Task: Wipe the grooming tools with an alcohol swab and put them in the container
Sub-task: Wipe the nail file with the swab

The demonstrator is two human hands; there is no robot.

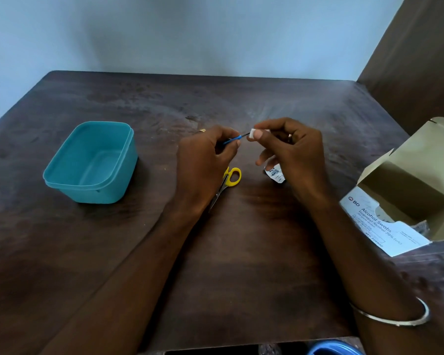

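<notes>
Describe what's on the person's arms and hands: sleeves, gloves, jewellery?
No gloves and no sleeves in view: both forearms are bare up to the frame edge. The right arm wears one thin, plain silver-coloured bangle on the forearm. The left hand and right hand are bare; a small gold-coloured glint behind the left hand's fingers may be a ring, unclear.

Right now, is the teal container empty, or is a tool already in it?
Empty: the teal container stands upright, lidless, and its bare floor shows. The scissors lie on the table.
</notes>
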